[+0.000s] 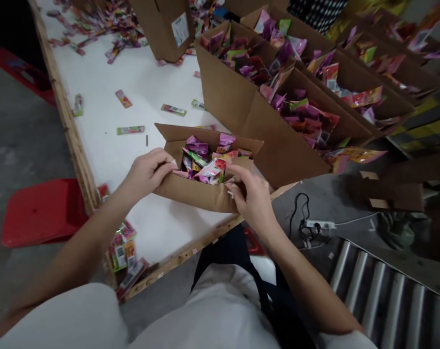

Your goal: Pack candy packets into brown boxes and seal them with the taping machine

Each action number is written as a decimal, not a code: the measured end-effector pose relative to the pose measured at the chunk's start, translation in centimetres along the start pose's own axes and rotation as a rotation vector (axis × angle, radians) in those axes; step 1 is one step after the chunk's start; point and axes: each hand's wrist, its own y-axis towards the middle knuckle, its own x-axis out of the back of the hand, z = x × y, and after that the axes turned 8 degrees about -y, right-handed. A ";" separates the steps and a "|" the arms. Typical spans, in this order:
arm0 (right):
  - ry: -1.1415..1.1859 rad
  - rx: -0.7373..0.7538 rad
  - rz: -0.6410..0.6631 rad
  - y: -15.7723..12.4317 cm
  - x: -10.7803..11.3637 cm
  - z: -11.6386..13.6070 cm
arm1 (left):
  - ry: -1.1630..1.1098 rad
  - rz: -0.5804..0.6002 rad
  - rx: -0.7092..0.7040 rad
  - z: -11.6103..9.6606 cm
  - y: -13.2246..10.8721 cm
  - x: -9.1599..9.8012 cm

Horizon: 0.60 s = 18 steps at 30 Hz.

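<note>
A small open cardboard box [198,194] stands near the table's front edge, filled with small candy packets [209,169] in purple, pink and green wrappers. My left hand [150,172] is closed at the box's left front corner, thumb and fingers pinched on its edge. At the right front corner, my right hand [254,196] grips the edge between thumb and bent fingers, its index finger beside a pink-and-white packet. White wrapping shows on fingertips of both hands. The far flap of the box stands up.
Large cardboard boxes [242,104] full of packets crowd the right side. Loose packets [131,130] lie on the white table [103,82], with a heap at the back left. A red stool [41,211] stands left; a roller conveyor [376,291] and power strip [320,225] are right.
</note>
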 end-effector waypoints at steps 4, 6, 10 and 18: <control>-0.282 0.155 0.019 -0.3 0.3 1.7 | 0.136 -0.179 0.043 -1.4 -0.8 -1.1; -0.297 0.300 0.151 0.4 0.4 2.4 | 0.144 -0.262 0.069 -3.0 -1.8 -1.7; -0.305 0.332 0.326 2.2 0.0 2.4 | 0.264 -0.178 0.075 -6.2 -2.3 -3.9; -0.181 0.357 -0.040 4.7 3.1 0.4 | 0.655 0.130 0.312 -4.9 2.0 -7.1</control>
